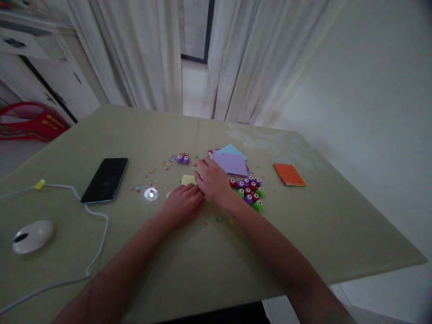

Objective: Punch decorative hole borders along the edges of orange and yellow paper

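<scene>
Both of my hands rest together on the table near its middle. My left hand [184, 202] lies knuckles-up with its fingers curled, just below a small yellow paper [187, 179]. My right hand [211, 178] covers the paper's right part, fingers bent and pressed down onto it. What the fingers of either hand grip is hidden. A cluster of small red, purple and green punches [249, 191] sits just right of my right wrist. A stack of coloured paper sheets [230, 160] lies just beyond my right hand.
A black phone [105, 179] lies at left with a white cable [96, 225] running toward me. A white mouse [33, 236] sits far left. Two purple punches [182, 158], scattered confetti [151, 173], a shiny disc [150, 194] and an orange pad [289, 174] lie around. Curtains hang behind.
</scene>
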Action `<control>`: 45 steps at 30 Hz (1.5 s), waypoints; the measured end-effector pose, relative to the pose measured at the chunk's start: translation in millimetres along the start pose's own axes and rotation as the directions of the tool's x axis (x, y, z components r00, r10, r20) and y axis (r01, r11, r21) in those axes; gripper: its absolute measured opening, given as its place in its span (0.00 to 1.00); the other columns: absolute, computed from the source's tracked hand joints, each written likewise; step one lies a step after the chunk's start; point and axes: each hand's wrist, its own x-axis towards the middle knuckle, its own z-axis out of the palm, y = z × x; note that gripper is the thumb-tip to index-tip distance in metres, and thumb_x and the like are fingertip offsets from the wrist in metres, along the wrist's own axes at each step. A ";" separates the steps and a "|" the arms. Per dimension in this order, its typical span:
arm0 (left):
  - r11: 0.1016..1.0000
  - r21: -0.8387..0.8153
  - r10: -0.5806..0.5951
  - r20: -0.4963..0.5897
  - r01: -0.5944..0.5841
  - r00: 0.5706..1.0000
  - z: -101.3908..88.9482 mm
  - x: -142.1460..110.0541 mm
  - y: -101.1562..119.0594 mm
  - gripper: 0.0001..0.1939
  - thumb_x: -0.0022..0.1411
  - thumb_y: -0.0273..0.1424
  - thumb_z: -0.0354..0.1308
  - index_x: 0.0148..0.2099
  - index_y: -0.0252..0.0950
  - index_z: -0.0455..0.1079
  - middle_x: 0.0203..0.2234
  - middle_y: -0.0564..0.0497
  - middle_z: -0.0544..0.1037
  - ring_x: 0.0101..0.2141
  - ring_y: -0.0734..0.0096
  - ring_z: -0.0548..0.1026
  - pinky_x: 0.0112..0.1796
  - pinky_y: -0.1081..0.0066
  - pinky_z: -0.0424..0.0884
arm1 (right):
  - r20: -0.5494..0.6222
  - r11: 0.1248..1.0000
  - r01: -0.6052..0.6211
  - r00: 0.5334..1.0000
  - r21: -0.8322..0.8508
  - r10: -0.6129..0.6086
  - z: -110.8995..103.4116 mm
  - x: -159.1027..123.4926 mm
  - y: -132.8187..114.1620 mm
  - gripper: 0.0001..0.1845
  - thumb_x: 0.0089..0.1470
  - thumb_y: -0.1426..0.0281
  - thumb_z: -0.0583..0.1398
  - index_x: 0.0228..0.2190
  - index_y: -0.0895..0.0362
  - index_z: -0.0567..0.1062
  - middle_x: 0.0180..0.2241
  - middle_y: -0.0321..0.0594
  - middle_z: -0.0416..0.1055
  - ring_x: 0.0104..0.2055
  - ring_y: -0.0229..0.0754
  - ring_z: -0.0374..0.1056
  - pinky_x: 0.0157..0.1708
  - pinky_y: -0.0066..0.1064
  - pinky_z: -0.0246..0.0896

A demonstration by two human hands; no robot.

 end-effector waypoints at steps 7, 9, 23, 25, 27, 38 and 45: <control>1.000 -0.017 -0.004 0.035 0.004 0.999 -4.8 -3.6 -5.3 0.19 0.65 0.25 0.60 0.58 0.36 0.74 0.51 0.41 0.81 0.52 0.50 0.77 0.51 0.54 0.74 | 0.252 0.993 0.051 0.968 -0.107 -0.023 20.6 68.9 2.5 0.22 0.71 0.75 0.56 0.64 0.57 0.70 0.60 0.50 0.75 0.60 0.49 0.71 0.59 0.38 0.65; 1.000 -0.008 -0.001 0.053 0.001 0.999 -5.2 -3.6 -5.4 0.16 0.66 0.26 0.59 0.56 0.38 0.76 0.53 0.42 0.80 0.53 0.51 0.76 0.52 0.54 0.73 | 0.272 0.992 0.045 0.962 -0.120 -0.010 18.9 61.3 6.0 0.22 0.71 0.76 0.56 0.64 0.57 0.70 0.56 0.51 0.78 0.56 0.48 0.74 0.55 0.36 0.67; 0.999 0.016 -0.054 0.163 0.052 0.985 -0.2 -1.3 7.2 0.17 0.71 0.27 0.56 0.60 0.37 0.71 0.45 0.43 0.79 0.47 0.52 0.80 0.45 0.57 0.77 | 0.053 0.977 -0.193 0.979 -0.088 0.198 -32.3 -72.0 32.6 0.09 0.66 0.64 0.63 0.44 0.57 0.76 0.42 0.47 0.80 0.45 0.51 0.75 0.44 0.37 0.65; 0.997 0.010 -0.073 0.184 0.072 0.980 -0.7 -2.6 4.6 0.20 0.71 0.29 0.57 0.63 0.36 0.69 0.47 0.42 0.80 0.47 0.51 0.80 0.44 0.57 0.77 | 0.103 0.979 -0.201 0.973 -0.043 0.204 -30.7 -90.9 33.4 0.09 0.65 0.65 0.65 0.43 0.57 0.76 0.42 0.46 0.80 0.44 0.51 0.75 0.43 0.37 0.65; 0.997 0.009 -0.071 0.189 0.071 0.979 -1.1 -3.8 3.0 0.21 0.69 0.31 0.59 0.63 0.36 0.68 0.49 0.41 0.80 0.47 0.50 0.81 0.44 0.56 0.78 | 0.173 0.978 -0.211 0.963 -0.003 0.208 -25.8 -103.0 34.7 0.09 0.65 0.65 0.66 0.43 0.57 0.76 0.42 0.46 0.80 0.44 0.52 0.76 0.43 0.37 0.66; 0.999 -0.037 0.006 0.068 -0.004 0.998 10.4 -6.1 5.5 0.17 0.74 0.39 0.56 0.59 0.41 0.72 0.45 0.44 0.81 0.42 0.54 0.81 0.40 0.60 0.76 | 0.235 0.921 -0.316 0.936 0.228 0.263 -13.0 -106.5 39.3 0.12 0.63 0.71 0.67 0.48 0.57 0.78 0.41 0.43 0.81 0.41 0.48 0.77 0.44 0.35 0.67; 0.997 -0.069 0.019 0.078 -0.014 0.997 8.4 -5.8 9.6 0.19 0.76 0.46 0.55 0.60 0.41 0.72 0.42 0.47 0.79 0.41 0.56 0.80 0.39 0.61 0.75 | 0.244 0.880 -0.365 0.923 0.305 0.298 -19.3 -103.3 40.3 0.06 0.61 0.71 0.68 0.41 0.57 0.78 0.34 0.38 0.79 0.35 0.43 0.73 0.37 0.32 0.60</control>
